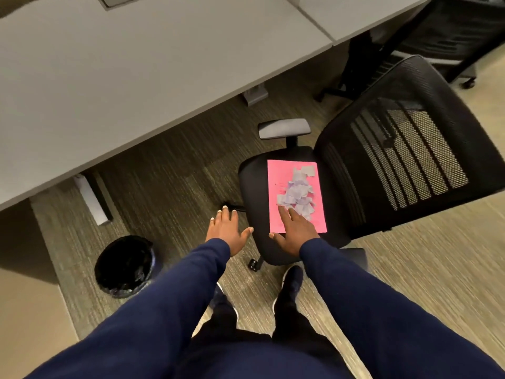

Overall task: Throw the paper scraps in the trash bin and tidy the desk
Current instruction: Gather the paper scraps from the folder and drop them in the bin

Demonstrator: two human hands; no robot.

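A pink sheet (276,176) lies on the black seat of an office chair (254,187). A pile of pale lilac paper scraps (297,191) rests on the sheet. My right hand (293,232) lies flat on the sheet's near end, fingers spread, fingertips touching the nearest scraps. My left hand (228,229) hovers open just left of the seat's edge, above the carpet, holding nothing. A round trash bin (125,265) with a black liner stands on the floor at the lower left, near the desk's leg.
The grey desk (131,67) fills the upper left. The chair's mesh backrest (410,149) rises at right, with a grey armrest (284,128) behind the seat. A second black chair (448,31) stands at the upper right. My feet are on the carpet below the seat.
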